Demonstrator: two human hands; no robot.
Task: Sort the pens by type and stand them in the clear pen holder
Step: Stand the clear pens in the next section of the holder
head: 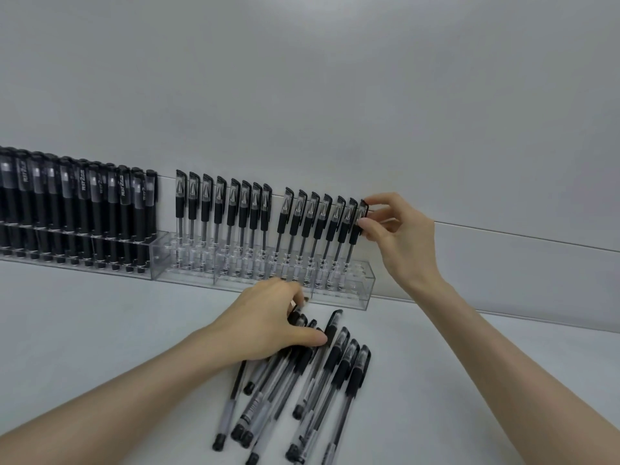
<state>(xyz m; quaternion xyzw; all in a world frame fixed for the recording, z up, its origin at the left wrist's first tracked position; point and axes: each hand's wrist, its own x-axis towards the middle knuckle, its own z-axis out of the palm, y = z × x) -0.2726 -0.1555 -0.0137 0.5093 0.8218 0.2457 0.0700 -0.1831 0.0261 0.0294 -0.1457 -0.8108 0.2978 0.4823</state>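
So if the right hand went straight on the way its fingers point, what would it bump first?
The right hand pinches the last standing pen; going left, it would likely push that pen into the neighbouring pen in the clear pen holder.

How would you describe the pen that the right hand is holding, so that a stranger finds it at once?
Find the clear pen holder against the wall and follow its row of standing pens to the right end. The last pen there is it: alone among them, the right hand pinches its cap.
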